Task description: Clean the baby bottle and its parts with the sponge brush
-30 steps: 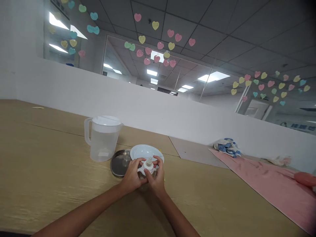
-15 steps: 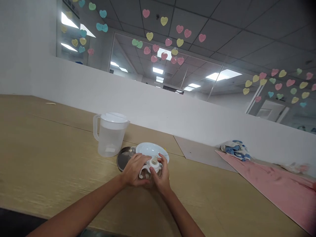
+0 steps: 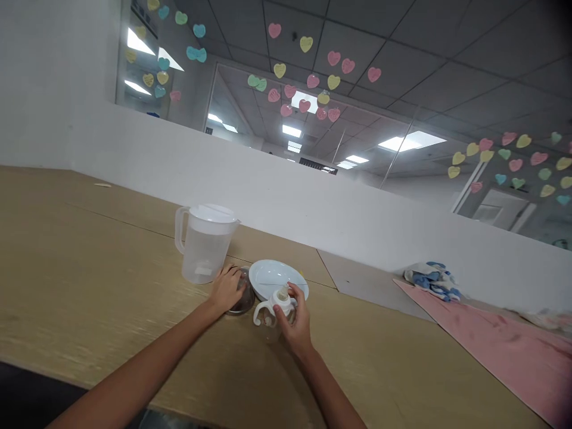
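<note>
Near the lower middle of the frame, the right hand point(image 3: 297, 316) closes around an upright two-handled baby bottle point(image 3: 269, 329), its long axis pointing up. Just left, the left hand point(image 3: 226, 289) curls over a metal-rimmed lid point(image 3: 240, 308), its grip unclear.

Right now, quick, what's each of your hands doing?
Left hand: curled over a metal lid, can't tell if gripping.
Right hand: closed, holding a two-handled baby bottle.

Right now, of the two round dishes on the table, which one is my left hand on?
The metal dish, under your left hand. The white plate beside it is wider, and that hand isn't touching it.
</note>
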{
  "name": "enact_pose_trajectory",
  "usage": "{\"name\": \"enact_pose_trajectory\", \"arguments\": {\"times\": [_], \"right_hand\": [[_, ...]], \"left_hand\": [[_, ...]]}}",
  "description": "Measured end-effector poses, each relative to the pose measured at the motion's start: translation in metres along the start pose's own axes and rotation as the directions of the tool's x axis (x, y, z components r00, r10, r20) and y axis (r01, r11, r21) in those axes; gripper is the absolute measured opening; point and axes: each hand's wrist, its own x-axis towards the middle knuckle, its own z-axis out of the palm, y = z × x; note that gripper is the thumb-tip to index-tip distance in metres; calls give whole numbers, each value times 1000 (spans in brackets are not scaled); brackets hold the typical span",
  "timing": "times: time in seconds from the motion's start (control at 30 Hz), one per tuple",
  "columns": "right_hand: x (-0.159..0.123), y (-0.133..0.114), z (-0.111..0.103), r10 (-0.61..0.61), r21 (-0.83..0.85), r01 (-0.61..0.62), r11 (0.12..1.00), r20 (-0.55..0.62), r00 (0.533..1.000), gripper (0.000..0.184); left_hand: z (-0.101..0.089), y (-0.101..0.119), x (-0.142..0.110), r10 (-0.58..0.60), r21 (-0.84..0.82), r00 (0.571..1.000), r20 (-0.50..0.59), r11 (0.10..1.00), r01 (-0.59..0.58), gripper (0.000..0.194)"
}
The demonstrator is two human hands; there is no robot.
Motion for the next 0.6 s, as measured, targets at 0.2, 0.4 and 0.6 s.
{"name": "enact_pose_trajectory", "arguments": {"times": [0.2, 0.4, 0.6], "right_hand": [[1, 2, -2, -35, -19, 35, 999, 22, 999, 50], [1, -1, -2, -30, -8, 30, 1000, 39, 999, 48], [2, -2, -4, -49, -39, 50, 998, 31, 998, 48]], "left_hand": [[-9, 8, 0, -26, -44, 995, 96, 999, 31, 36], [-5, 5, 1, -48, 33, 998, 36, 998, 47, 34], [0, 3, 1, -175, -182, 983, -48, 969, 164, 24]]}}
